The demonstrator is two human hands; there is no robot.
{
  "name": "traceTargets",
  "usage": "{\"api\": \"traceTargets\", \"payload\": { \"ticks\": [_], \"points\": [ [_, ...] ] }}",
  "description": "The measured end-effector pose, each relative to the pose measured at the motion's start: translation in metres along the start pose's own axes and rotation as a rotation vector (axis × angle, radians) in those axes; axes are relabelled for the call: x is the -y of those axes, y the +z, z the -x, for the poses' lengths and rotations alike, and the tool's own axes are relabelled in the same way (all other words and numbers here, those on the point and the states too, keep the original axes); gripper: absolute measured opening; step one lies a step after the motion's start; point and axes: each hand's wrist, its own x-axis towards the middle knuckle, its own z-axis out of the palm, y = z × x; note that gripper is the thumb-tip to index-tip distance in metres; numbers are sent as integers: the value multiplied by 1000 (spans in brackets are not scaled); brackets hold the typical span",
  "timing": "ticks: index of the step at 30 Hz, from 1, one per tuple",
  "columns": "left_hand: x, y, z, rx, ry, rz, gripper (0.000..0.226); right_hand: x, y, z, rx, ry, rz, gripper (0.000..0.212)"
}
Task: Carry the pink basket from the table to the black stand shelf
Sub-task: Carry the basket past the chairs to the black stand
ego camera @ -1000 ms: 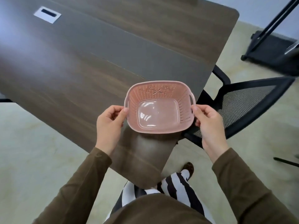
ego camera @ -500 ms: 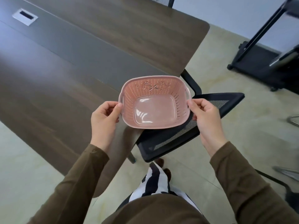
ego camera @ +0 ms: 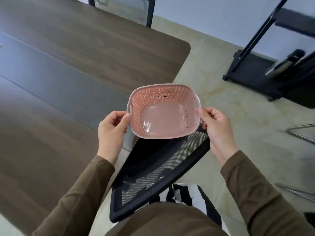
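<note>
Since the pink basket (ego camera: 163, 113) is off the table (ego camera: 71, 79), pinched at its side rims by the left hand (ego camera: 111, 130) and right hand (ego camera: 216, 128) over a mesh chair (ego camera: 158, 171) beside the table, lifting looks done, while the black stand (ego camera: 265, 70), well beyond the table's corner, awaits it.

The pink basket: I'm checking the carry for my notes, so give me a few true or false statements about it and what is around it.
1. Both hands hold the pink basket. True: the left hand and the right hand grip opposite sides.
2. The basket rests on the table. False: it is held in the air, off the table's corner.
3. The basket is empty. True.
4. A mesh chair is below the basket. True.
5. The basket sits on the black stand. False: the stand is off to the right.
</note>
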Motion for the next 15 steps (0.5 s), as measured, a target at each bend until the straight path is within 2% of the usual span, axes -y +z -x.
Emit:
{"api": "traceTargets", "payload": {
  "ticks": [15],
  "points": [
    [-63,225,-30,44,-5,-45,14,25,-160,-168,-15,37,38,8]
  ]
}}
